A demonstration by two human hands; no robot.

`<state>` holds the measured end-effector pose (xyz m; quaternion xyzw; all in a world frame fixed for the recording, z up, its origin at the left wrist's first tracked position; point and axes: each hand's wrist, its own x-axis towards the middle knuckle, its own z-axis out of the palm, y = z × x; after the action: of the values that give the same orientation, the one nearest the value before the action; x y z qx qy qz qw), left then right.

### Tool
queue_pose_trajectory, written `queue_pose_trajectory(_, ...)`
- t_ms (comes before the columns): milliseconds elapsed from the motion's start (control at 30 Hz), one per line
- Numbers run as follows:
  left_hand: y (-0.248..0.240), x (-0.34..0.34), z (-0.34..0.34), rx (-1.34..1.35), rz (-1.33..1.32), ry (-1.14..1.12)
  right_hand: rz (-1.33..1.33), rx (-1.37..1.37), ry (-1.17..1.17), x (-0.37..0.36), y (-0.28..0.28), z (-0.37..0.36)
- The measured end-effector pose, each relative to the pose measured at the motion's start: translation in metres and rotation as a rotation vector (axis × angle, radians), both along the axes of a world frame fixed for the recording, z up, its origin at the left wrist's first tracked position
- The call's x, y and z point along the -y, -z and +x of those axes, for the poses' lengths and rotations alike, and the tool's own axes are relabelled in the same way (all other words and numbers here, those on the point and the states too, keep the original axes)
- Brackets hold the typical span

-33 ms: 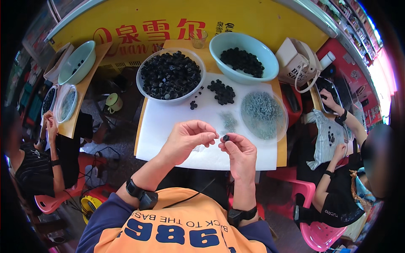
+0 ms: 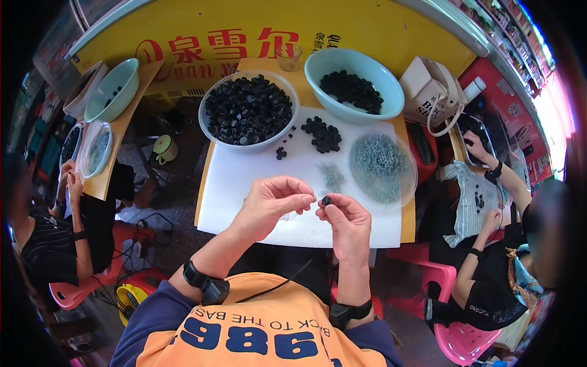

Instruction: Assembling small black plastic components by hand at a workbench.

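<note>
1. Over the near half of the white surface (image 2: pixel 232 177), a person's two bare hands almost meet, fingertip to fingertip.
2. The right hand (image 2: pixel 347 223) pinches a small black piece (image 2: pixel 326 200) between thumb and fingers, holding it up just beside the left fingertips.
3. The left hand (image 2: pixel 269 205) brings thumb and forefinger together, its other fingers loosely curled; whether something tiny sits between them, I cannot tell.
4. The step in hand appears to be close fingertip work on this one piece. The next move seems to call for a steady right pinch, with the left fingertips lined up to it.
5. Beyond the hands, toward the right edge, lies a small pale heap (image 2: pixel 331 177), beside a clear round tray (image 2: pixel 408 197) of thin grey-green bits.
6. Nearer the far edge sits a cluster of black pieces (image 2: pixel 321 134).
7. At the far left corner stands a translucent bowl (image 2: pixel 244 147) heaped with black pieces; at the far right corner, a pale green basin (image 2: pixel 394 101) holds more.
8. Past the left and right edges, co-workers' hands (image 2: pixel 73 180) are busy at separate tables.
</note>
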<state>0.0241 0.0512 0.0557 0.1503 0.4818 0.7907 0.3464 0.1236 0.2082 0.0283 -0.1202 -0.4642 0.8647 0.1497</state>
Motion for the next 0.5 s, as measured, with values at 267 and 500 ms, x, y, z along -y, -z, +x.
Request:
queue_pose_trajectory(267, 0.007, 0.011, 0.000, -0.118, -0.035, -0.100, 0.019, -0.025, -0.044, 0.018, -0.002, -0.010)
queue_pose_trajectory(500, 0.006, 0.019, -0.001, -0.229, -0.116, -0.102, 0.032, -0.018, -0.045, 0.024, -0.004, -0.014)
